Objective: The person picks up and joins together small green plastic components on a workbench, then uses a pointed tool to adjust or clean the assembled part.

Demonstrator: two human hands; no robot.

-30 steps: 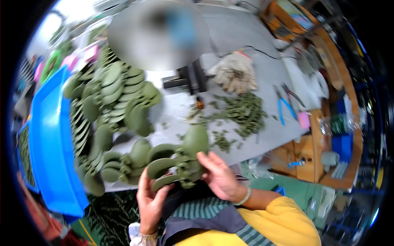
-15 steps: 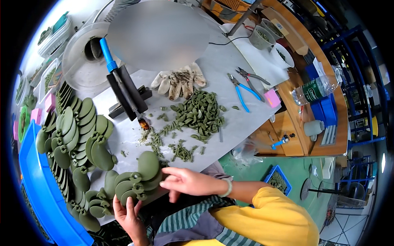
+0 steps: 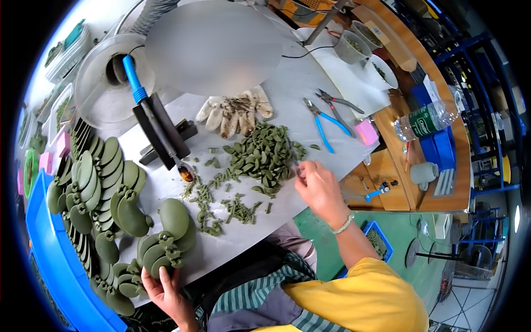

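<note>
My left hand has its fingers and thumb closed on the lower edge of a cluster of dull green oval discs, joined by small knobbly pieces. My right hand is at the right edge of a heap of small green curved pieces, its fingertips pinched together low over the sheet. What lies between those fingertips is too small to make out. Left of the heap, a soldering iron with a blue handle rests in a dark stand, its tip stained brown. Green crumbs and short bits are scattered below the heap.
Many more green disc clusters stand at the left beside a blue tray. Soiled white gloves, blue-handled pliers, dark-handled cutters and a pink block lie on the table. A plastic bottle is at the right.
My right hand has left the disc cluster and moved up and right to the heap's edge, where a thin stick lay before. My left hand has shifted slightly left with the cluster.
</note>
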